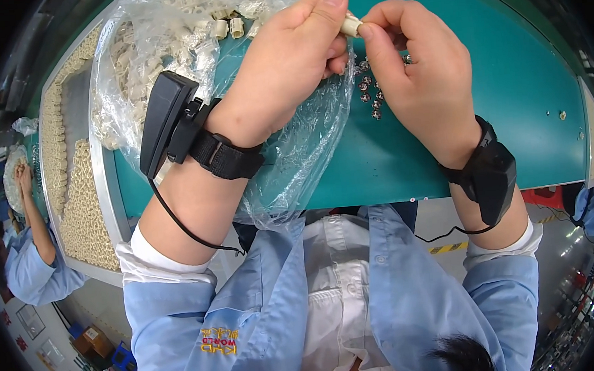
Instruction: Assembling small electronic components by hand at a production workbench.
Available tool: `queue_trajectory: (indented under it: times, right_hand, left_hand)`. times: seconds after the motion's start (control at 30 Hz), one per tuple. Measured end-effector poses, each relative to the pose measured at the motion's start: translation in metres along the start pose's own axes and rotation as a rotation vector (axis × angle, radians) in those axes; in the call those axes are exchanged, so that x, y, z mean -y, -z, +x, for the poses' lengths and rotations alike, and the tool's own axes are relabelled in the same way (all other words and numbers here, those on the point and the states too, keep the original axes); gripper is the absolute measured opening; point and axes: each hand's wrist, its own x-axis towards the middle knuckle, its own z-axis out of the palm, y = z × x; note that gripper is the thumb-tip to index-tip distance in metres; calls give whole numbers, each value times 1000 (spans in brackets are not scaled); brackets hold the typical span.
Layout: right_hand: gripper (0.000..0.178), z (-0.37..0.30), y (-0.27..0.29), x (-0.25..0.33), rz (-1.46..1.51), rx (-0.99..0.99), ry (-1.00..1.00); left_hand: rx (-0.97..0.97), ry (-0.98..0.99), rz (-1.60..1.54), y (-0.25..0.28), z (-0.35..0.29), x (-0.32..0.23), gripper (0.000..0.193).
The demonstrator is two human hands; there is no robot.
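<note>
My left hand (301,44) is closed around a small cream plastic sleeve (350,26), whose open end sticks out past the thumb and fingers. At that end, the thumb and forefinger of my right hand (429,62) are pinched together against the sleeve's rim. Whatever lies between those right fingertips is too small or hidden to name. Below the hands, several small shiny metal pieces (364,86) are scattered on the green tabletop (487,151). A clear plastic bag (295,165) full of similar cream sleeves (184,45) spreads beside and under my left forearm.
At the left, a metal-edged tray (107,178) holds rows of cream parts (86,221). A few tiny pieces (562,115) lie near the table's right edge. Another person (29,252) works at the far left. Black devices with cables are strapped to both my wrists.
</note>
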Motion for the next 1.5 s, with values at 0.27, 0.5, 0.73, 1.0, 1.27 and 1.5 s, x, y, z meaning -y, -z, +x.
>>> queue_trajectory:
  times: [0.27,0.5,0.73,1.0,1.27,1.5]
  right_hand:
    - [8,-1,5,-8,198,91,-134]
    - [10,0,-2,-4,419,50,-215]
    - [9,0,2,2,252,13,-191]
    - [7,-1,0,2,51,-31,-159]
    - [9,-2,-2,6,134,-86,-202]
    - [11,-3,-2,10,-166,-208,-17]
  left_hand:
    - [-29,51,-56,-3,1,-3,35]
    - [-15,13,-67,0,0,-3,37]
    - [-73,-21,48,-8,0,-4,29]
    - [-53,-189,141,-4,2,6,37]
    - [46,-17,-220,-4,-1,2,32]
    - [190,70,-373,0,-2,-2,29]
